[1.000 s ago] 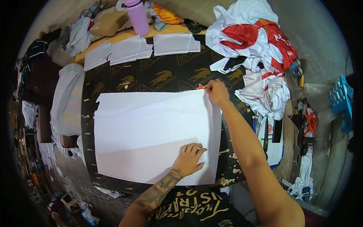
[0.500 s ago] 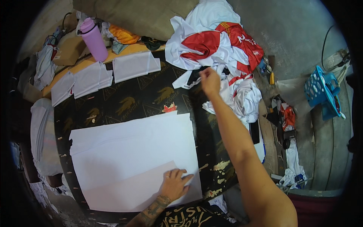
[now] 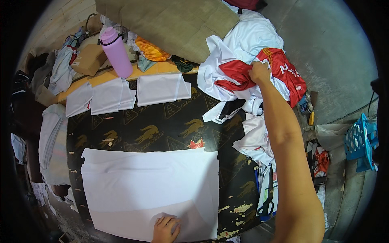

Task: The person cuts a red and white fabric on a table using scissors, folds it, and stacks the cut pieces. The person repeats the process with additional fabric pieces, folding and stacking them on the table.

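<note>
Fabric sheet (image 3: 150,190) pinned flat under your left hand (image 3: 165,229), fingers spread; right hand (image 3: 259,72) at one o'clock, clenched on red-and-white jersey (image 3: 283,71).

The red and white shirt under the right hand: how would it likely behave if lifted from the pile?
The red and white shirt would probably drape limply, since it already lies in soft folds. It looks thin, so likely light. The right hand grips it amid a heap of white cloth, so neighbouring pieces may drag along.
</note>
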Available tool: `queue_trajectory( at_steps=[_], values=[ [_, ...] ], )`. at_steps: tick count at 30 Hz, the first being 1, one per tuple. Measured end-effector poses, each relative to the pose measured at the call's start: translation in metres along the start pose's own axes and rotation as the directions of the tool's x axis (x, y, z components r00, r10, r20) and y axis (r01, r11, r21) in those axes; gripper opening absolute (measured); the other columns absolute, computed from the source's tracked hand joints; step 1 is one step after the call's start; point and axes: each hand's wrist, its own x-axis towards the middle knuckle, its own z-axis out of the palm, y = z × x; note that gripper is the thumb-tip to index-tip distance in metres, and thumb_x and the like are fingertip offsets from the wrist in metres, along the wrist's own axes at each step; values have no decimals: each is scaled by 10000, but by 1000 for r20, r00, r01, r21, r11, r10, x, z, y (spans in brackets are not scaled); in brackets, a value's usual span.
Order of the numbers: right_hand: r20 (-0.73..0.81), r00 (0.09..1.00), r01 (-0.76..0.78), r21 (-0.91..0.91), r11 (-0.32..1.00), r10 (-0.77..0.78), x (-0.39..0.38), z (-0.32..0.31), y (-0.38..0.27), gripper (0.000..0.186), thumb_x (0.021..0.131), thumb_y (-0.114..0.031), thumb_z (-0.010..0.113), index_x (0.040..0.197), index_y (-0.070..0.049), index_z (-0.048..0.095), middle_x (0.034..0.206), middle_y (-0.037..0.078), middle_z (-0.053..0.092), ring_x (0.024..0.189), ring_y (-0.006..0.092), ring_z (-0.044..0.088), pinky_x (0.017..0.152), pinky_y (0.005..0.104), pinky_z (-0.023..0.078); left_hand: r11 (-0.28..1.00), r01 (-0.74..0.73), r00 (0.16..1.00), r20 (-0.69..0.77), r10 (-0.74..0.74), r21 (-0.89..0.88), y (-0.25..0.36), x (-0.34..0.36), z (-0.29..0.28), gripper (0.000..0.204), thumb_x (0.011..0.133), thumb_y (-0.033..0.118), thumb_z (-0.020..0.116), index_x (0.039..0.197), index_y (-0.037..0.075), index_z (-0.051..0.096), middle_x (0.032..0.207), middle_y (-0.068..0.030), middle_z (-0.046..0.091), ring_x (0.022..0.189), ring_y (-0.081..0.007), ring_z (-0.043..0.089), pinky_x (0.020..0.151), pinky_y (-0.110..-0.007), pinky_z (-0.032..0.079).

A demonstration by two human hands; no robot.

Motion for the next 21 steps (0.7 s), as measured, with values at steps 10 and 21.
queue_trajectory(
  at_steps=[10, 21],
  values=[
    [-716, 685, 640, 503, 580, -136, -183, -293, -15, 321, 1053, -263, 700, 910, 21, 662, 785, 229, 607, 661, 349, 559, 678, 461, 470, 810, -580, 743, -464, 482, -86, 114, 189, -127, 529, 979, 144, 780, 1443, -27, 591, 1381, -231, 607, 1293, -393, 609, 1091, -473, 489],
    [-347, 904, 358, 292, 887, -251, -468, -476, 38, 615, 877, -304, 919, 1350, 7, 679, 1153, 158, 770, 997, 221, 736, 910, 351, 577, 408, -912, 353, -420, 836, 46, 333, 108, -358, 473, 1149, 398, 513, 1377, 21, 685, 1165, -114, 746, 1031, -181, 623, 981, -361, 514]
  ],
)
